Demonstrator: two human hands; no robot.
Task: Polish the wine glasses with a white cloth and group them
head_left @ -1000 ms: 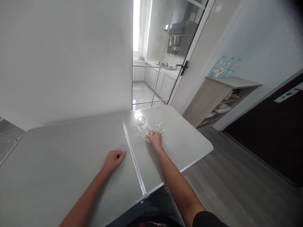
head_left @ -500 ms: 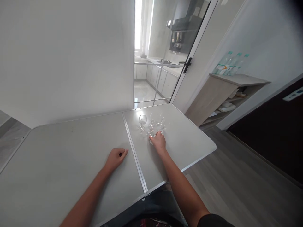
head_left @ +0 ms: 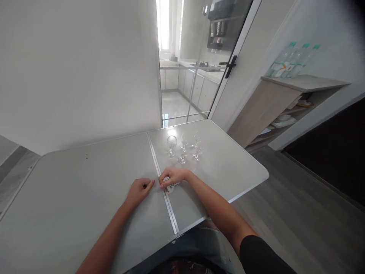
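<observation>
My right hand is closed around a crumpled white cloth just above the table, by the metal seam. Part of the cloth is hidden under my fingers. To the left of the seam, my left hand rests on the table, curled with thumb and fingers together. A dark spot shows inside it, and I cannot tell whether it holds anything. Beyond my right hand several clear stemmed glasses stand in a cluster, among them a round-bowled glass at the left and a front glass. Their outlines are faint against the pale surface.
The pale table has a metal seam across it and borders a white wall. Behind it is a glass door with a kitchen beyond. At the right stands a wooden cabinet with several plastic bottles on top.
My right hand has moved from beside the glasses toward me and left, to the seam, with the white cloth in it. My left hand stays put. The view has shifted slightly.
</observation>
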